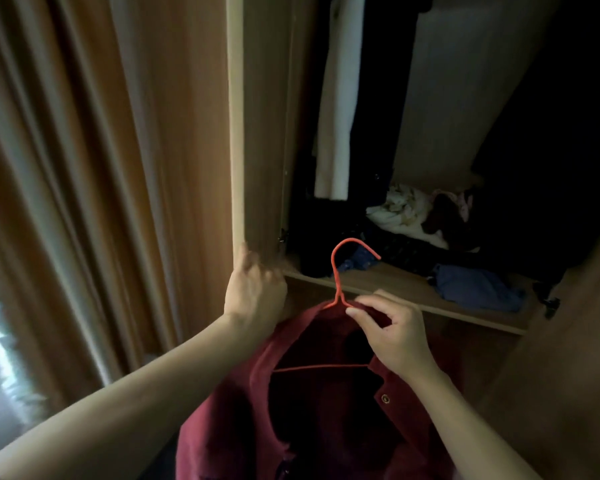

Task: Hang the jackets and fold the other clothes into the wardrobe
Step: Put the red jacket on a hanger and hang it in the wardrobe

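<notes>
Standing open in dim light, the wardrobe (pixel 430 299) is showing a wooden shelf across its lower part and a dark hanging space above. The curtain (pixel 84 168) is hanging in long folds to the left of it. The wardrobe door (pixel 257 133) is standing edge-on between curtain and interior. A pale garment (pixel 336 116) is hanging inside at the left, beside dark ones. The dark red jacket (pixel 239 427) is hanging on the hanger in front of the wardrobe, below the shelf edge, its collar open and a snap visible on the right lapel. Loose clothes are lying unfolded on the shelf: a white crumpled piece (pixel 402 213) at the back, a blue garment (pixel 475 289) at the front right, dark items between. The left hand (pixel 253 292) is resting at the lower edge of the door, fingers curled against it. The right hand (pixel 395 330) is pinching the jacket's collar with thumb and forefinger just below the neck of the hanger. The red wire hanger (pixel 336 271) is rising upright, its hook free in front of the shelf.
</notes>
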Demonstrator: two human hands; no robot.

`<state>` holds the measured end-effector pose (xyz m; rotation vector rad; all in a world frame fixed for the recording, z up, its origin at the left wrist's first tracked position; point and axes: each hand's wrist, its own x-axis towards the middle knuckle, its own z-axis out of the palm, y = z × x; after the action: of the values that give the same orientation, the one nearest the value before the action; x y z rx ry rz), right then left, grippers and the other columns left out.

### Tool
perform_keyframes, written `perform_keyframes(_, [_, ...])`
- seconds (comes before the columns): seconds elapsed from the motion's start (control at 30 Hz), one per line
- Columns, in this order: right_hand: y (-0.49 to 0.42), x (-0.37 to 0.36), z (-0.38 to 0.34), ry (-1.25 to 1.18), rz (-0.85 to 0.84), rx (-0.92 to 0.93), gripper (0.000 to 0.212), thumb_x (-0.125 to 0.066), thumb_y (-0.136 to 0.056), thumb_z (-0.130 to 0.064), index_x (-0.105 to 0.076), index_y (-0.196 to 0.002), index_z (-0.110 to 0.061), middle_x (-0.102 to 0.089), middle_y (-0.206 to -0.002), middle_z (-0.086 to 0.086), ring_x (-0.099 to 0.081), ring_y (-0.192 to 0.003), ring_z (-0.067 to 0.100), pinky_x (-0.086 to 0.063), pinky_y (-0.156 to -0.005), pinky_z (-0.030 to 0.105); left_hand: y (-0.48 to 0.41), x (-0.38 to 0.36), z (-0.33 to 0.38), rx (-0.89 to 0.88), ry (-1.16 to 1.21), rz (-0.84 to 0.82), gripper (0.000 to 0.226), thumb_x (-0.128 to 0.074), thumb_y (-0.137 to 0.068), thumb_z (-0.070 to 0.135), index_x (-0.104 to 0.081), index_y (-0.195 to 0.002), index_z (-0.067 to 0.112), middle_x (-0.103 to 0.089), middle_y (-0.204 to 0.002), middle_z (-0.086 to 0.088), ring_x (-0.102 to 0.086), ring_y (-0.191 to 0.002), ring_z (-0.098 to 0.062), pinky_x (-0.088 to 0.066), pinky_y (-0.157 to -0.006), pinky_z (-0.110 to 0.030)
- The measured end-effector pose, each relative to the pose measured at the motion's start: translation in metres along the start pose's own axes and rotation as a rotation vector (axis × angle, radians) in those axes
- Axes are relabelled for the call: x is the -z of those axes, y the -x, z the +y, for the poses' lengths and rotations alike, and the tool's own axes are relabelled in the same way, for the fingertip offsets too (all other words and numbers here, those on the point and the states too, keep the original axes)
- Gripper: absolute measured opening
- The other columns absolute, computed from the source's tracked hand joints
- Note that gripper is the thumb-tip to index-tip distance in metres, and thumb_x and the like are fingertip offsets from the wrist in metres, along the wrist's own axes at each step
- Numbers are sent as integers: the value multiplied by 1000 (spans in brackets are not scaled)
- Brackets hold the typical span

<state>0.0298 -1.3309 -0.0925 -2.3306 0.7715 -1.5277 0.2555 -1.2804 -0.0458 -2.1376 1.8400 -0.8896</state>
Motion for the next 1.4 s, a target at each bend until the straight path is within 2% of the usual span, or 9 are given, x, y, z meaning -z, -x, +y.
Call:
perform_keyframes(0.2, [-4,-15,-9,-25,10,-18,5,-77,-85,-19,-77,-90,-21,-69,-85,-18,-69,-82,5,-47,-75,12,8,-40,-46,210,-25,-196,59,-44,-93,44,-47,-137,5,-49,-139,-26,-20,-140,-51,-19,-114,-57])
perform_keyframes(0.33, [-11,-17,-14,-37,20,-9,4,-76,-85,-20,-76,-89,-21,-68,-84,-18,-68,-80,6,-47,-74,12,10,-61,-64,172,-3,-136,54,-42,-94,45,-50,-135,10,-53,-135,-12,-20,-138,-42,-21,-112,-53])
perform_keyframes(0.53, [-11,-15,-17,-26,5,-24,7,-76,-86,-23,-78,-91,-20,-69,-82,-14,-69,-80,11,-51,-73,18,7,-43,-45,122,61,-97,50,-39,-96,40,-49,-134,9,-50,-135,-18,-24,-137,-41,-19,-115,-54])
perform_keyframes(0.7, [-12,-9,-18,10,25,-14,3,-74,-86,-27,-75,-89,-26,-68,-81,-14,-68,-78,10,-53,-69,22,9,-41,-47,195,140,-162,59,-30,-99,50,-44,-139,8,-34,-146,-34,-16,-142,-49,-16,-118,-54])
perform_keyframes(0.83, [-15,-6,-20,49,54,-1,10,-75,-86,-25,-72,-92,-33,-66,-81,-16,-66,-77,7,-49,-68,15,10,-29,-50,166,445,-180,46,-32,-99,48,-55,-123,17,-51,-136,-19,-32,-139,-40,-26,-114,-51])
perform_keyframes(0.9, [-16,-5,-21,65,63,-5,9,-76,-86,-24,-72,-91,-31,-67,-82,-18,-66,-77,6,-50,-68,17,13,-19,-48,58,784,-114,23,-38,-97,34,-58,-103,23,-63,-119,-10,-54,-121,-36,-44,-101,-47])
perform_keyframes(1.0, [-19,0,-20,104,95,-11,8,-77,-85,-23,-74,-89,-29,-68,-84,-19,-67,-79,4,-51,-68,19,19,-6,-41,-156,1031,-1,29,-43,-92,11,-67,-107,19,-71,-108,-1,-65,-103,-26,-51,-90,-38])
perform_keyframes(1.17, [-28,22,-26,142,168,-29,9,-77,-84,-21,-74,-87,-28,-69,-82,-16,-68,-79,5,-53,-70,24,19,-4,-35,-336,1123,234,34,-54,-88,3,-67,-116,18,-66,-107,8,-61,-102,-7,-46,-94,-22])
perform_keyframes(1.4, [-48,59,-45,203,165,-25,13,-72,-90,-26,-77,-94,-15,-70,-87,-10,-68,-84,10,-55,-75,35,11,23,-22,-283,1224,620,13,-69,-89,7,-73,-101,11,-59,-89,10,-58,-82,-2,-44,-79,-12])
